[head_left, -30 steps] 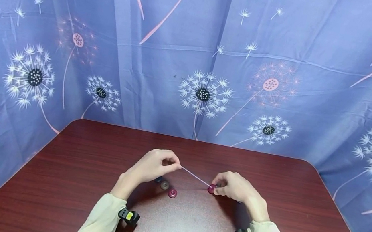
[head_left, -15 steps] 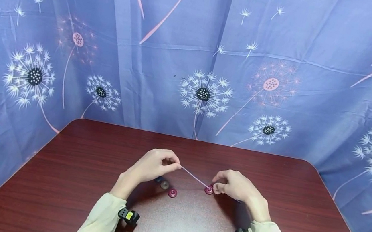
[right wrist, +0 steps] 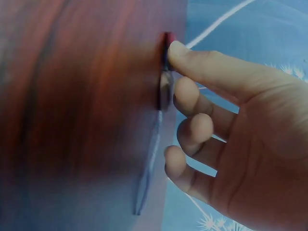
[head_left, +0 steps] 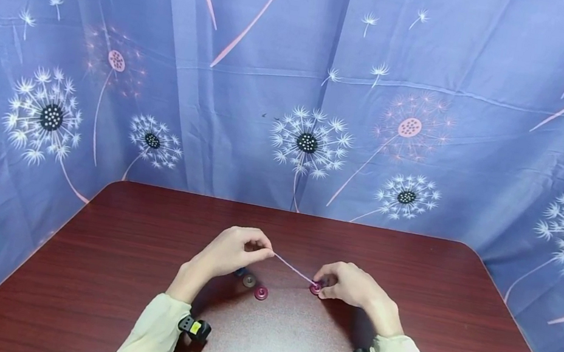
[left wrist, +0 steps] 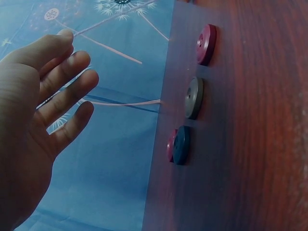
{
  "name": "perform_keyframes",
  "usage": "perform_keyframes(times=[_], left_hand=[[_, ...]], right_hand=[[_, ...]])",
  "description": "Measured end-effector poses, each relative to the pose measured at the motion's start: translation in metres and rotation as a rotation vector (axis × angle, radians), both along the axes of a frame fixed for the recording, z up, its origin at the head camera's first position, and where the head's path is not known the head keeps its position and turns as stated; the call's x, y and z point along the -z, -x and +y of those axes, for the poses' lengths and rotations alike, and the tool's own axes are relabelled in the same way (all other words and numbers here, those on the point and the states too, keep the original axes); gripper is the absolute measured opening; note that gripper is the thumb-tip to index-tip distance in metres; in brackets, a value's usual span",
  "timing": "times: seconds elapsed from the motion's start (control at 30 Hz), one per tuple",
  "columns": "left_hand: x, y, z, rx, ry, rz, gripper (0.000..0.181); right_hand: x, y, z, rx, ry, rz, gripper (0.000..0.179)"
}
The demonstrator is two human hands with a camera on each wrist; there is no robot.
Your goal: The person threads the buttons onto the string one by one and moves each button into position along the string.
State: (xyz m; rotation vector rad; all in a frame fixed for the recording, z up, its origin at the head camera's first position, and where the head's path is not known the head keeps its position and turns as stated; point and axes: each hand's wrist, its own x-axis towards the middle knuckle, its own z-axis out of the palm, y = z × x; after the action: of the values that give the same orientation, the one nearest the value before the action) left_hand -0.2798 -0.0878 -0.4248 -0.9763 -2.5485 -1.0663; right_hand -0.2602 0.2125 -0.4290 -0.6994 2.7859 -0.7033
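Table (head_left: 79, 267): wooden work surface. Left hand (head_left: 230, 252): pinches the cord (head_left: 294, 268) between thumb and fingertip. Right hand (head_left: 355, 285): grasps the crimson button (head_left: 315, 289). Cord: straight, slanting between the hands. Crimson button: at the right fingertips; even tension and a rim-only grip should serve best.

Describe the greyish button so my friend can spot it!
On the dark red table, look near the person's left hand. The greyish button sits between a red button and a blue button. Among its neighbours, only it is neither red nor blue.
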Motion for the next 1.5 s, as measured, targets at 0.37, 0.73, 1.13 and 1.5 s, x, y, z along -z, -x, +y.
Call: perform_keyframes(times=[0.37,0.73,1.13,1.5], left_hand=[[-0.002,-0.001,-0.001,0.007,-0.011,0.029,0.007],[-0.001,0.0,0.0,0.011,-0.02,0.037,0.007],[-0.002,-0.001,0.0,0.005,-0.003,0.015,0.004],[-0.001,-0.002,0.003,0.012,0.006,-0.015,0.004]], right_hand=[[-0.001,-0.001,0.0,0.028,-0.022,0.021,0.018],[0.0,0.002,0.004,0.066,-0.039,0.028,0.017],[-0.006,0.002,0.006,0.09,-0.043,0.013,0.016],[-0.018,-0.004,-0.002,0.064,0.098,0.034,0.017]])
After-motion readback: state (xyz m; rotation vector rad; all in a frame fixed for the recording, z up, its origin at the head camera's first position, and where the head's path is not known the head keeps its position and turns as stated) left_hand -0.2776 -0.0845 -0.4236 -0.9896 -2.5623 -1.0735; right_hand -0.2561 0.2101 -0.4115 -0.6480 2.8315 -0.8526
